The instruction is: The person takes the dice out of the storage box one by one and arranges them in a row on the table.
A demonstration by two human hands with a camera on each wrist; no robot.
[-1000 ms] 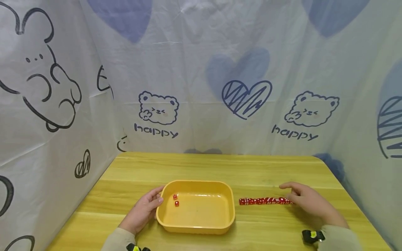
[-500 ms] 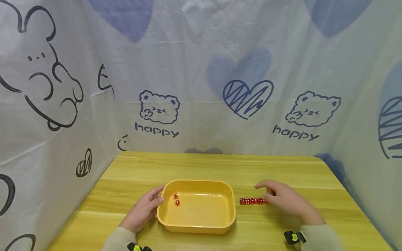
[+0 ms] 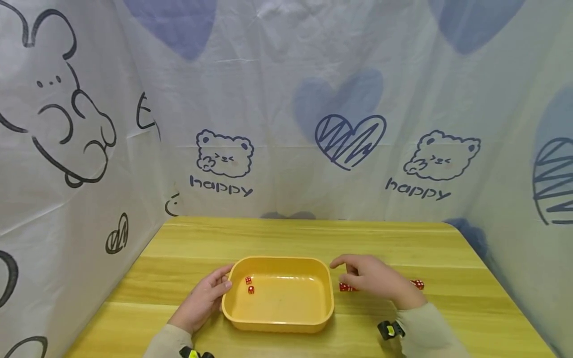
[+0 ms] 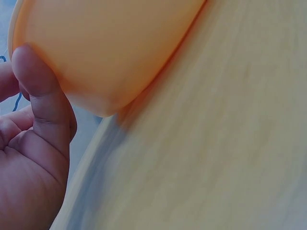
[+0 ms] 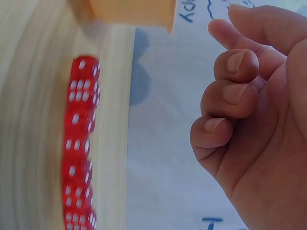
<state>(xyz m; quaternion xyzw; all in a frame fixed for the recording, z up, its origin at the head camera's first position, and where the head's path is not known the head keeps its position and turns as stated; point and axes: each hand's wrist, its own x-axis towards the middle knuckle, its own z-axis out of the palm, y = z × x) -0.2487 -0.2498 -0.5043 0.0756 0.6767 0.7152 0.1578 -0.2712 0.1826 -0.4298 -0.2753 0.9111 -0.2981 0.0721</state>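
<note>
A yellow plastic tray (image 3: 291,304) stands on the table, with two red dice (image 3: 249,285) near its left end. My left hand (image 3: 203,301) holds the tray's left side, the thumb (image 4: 38,72) at the rim. To the right of the tray runs a straight row of several red dice (image 5: 76,143) with white pips. My right hand (image 3: 376,278) is over this row and hides its middle in the head view. Its index finger and thumb reach out while the other fingers curl loosely, with nothing held between them.
The wood-grain table (image 3: 295,238) backs onto a pale curtain (image 3: 277,164) printed with hearts, bears and the word "happy". More of the curtain hangs along both sides. Each wrist wears a black strapped camera (image 3: 390,330).
My right hand has moved left along the dice row toward the tray, uncovering the row's right end. The left hand, the tray and the two dice in it stay put.
</note>
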